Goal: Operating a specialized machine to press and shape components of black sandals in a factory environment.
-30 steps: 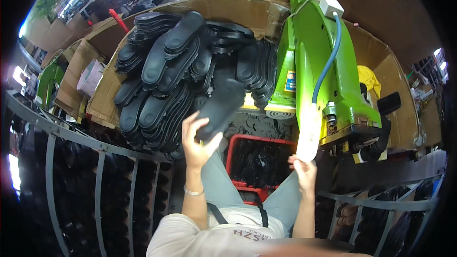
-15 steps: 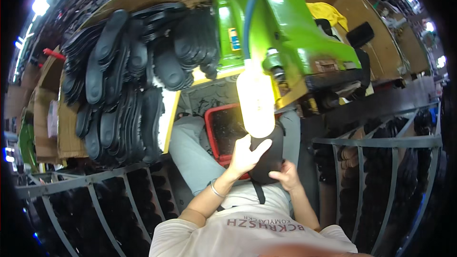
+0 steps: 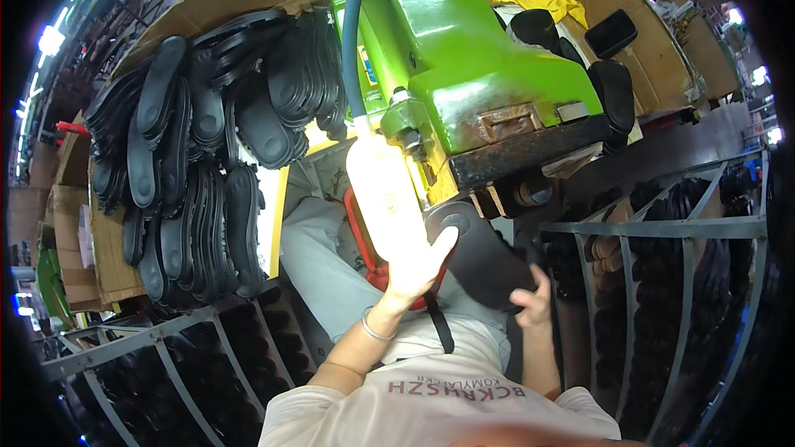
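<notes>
A black shoe sole (image 3: 482, 266) lies slanted in front of my lap, a rounded end with a round mark beneath the machine head. My left hand (image 3: 416, 271) grips its left edge, thumb on the upper face; the other fingers are lost in the glare of a bright lamp (image 3: 383, 199). At the sole's lower right end is my right hand (image 3: 534, 305), thumb and fingertips apart; whether it touches the sole I cannot tell. Just beyond stands a green machine (image 3: 497, 74) with a dark, worn front edge.
Stacks of black soles (image 3: 199, 141) fill a cardboard box (image 3: 120, 261) on the left. Below the lamp sits a red bin (image 3: 362, 232), partly hidden. Metal racks (image 3: 662, 228) with dark soles flank me. A yellow cloth (image 3: 542, 0) lies in a box behind the machine.
The sole has swung from upright to slanted and moved right, toward the machine head. My right hand has moved right and its fingers have spread. The view has shifted, bringing the machine closer.
</notes>
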Demonstrator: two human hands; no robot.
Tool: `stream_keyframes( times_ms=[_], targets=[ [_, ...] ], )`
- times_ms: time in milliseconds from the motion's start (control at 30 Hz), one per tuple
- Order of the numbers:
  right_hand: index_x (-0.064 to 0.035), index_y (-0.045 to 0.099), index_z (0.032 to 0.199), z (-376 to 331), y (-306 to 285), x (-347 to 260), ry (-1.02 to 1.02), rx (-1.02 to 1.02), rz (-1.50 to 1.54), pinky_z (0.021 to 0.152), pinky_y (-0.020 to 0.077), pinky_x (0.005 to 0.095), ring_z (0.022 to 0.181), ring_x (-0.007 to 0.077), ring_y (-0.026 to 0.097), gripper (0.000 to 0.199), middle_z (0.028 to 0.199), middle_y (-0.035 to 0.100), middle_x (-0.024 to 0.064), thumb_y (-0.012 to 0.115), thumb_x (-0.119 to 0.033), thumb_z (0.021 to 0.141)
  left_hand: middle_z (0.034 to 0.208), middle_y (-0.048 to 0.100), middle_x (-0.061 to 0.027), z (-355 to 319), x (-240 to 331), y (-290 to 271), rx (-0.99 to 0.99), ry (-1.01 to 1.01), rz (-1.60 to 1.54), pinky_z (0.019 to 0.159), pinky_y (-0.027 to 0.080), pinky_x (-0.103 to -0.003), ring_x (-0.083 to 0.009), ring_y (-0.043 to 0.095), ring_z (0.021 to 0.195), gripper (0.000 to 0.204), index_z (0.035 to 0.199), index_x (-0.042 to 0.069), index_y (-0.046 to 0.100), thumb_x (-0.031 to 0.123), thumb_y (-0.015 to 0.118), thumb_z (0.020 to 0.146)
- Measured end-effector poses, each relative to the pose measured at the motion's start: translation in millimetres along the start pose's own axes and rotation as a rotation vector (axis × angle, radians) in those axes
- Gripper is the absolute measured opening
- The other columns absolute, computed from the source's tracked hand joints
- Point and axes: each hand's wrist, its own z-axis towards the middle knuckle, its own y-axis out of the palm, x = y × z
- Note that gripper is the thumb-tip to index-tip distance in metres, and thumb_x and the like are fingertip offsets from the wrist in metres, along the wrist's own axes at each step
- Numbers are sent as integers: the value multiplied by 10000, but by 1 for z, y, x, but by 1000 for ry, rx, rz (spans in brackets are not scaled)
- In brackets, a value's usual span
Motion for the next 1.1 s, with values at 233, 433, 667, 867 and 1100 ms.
stream_keyframes(
  times_ms=[233, 433, 667, 867, 1100],
  targets=[
    [29, 518, 1156, 93, 6, -84, -290, 88, 124, 841, 502, 319, 954, 217, 614, 359, 1055, 606, 121, 541, 8, 798, 770, 609, -5, 15, -4, 4, 72, 91, -68, 598, 423, -205, -57, 520, 667, 180, 941, -19, 620, 68, 679, 794],
    [20, 500, 1170, 137, 65, -103, -261, -76, 127, 788, 500, 292, 859, 186, 621, 424, 1005, 611, 93, 571, 42, 752, 907, 672, -86, 14, -10, -31, 29, 17, -453, 761, 504, -286, -152, 636, 817, 254, 989, -26, 631, 49, 706, 758],
    [17, 468, 1232, 134, 76, -41, -332, -412, 188, 855, 486, 320, 1009, 187, 583, 419, 1140, 571, 95, 567, -117, 848, 890, 657, -72, 0, -27, -91, 85, -45, -498, 752, 492, -253, -121, 609, 802, 269, 995, -48, 613, 1, 710, 749],
    [-10, 465, 1259, 112, 112, -26, -476, -116, -156, 933, 434, 327, 1043, 192, 553, 574, 1154, 550, 81, 590, 83, 706, 874, 660, -85, -31, -48, -112, 139, -104, -427, 727, 505, -253, -125, 619, 780, 255, 980, -56, 608, -58, 696, 741],
    [15, 524, 1124, 174, 41, -82, -521, -57, 88, 840, 489, 333, 952, 207, 594, 301, 1058, 591, 114, 531, 8, 823, 848, 682, -119, 6, 0, -25, 142, 282, -80, 673, 515, -251, -98, 626, 750, 261, 1021, -38, 628, 37, 694, 779]
  ],
)
